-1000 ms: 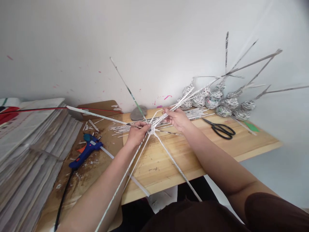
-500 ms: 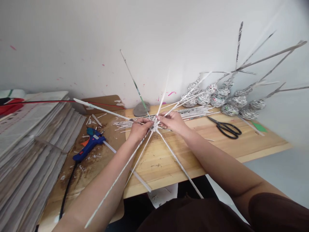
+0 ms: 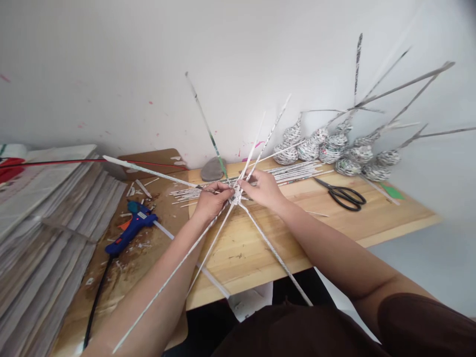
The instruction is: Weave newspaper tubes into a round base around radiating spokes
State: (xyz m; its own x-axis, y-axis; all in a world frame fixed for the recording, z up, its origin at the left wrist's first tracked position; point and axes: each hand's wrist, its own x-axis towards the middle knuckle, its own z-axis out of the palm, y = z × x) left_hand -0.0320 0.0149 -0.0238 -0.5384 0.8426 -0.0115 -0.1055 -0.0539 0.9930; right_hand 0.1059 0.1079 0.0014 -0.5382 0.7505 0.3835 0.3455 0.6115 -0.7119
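Observation:
A small woven hub of paper tubes (image 3: 236,197) is held above the wooden board, with several long thin tubes radiating from it. My left hand (image 3: 215,199) pinches the hub's left side, thumb and fingers together. At the hub's upper right, my right hand (image 3: 262,187) has its fingers closed on a paper tube (image 3: 269,137) that slants up to the right. One long tube (image 3: 275,254) points down toward my body, and a green-tipped one (image 3: 211,139) rises at the upper left. Fingertips partly cover the weave.
Loose paper tubes (image 3: 297,171) lie behind my hands. Black scissors (image 3: 345,196) and woven paper gourd shapes (image 3: 320,146) are at the right. A blue glue gun (image 3: 133,229), a grey stone (image 3: 212,170) and a tall newspaper stack (image 3: 48,228) stand to the left and back.
A tube by my right hand has swung from leaning far right to a steeper angle. My right hand has shifted slightly at the hub. The whole view has moved a little.

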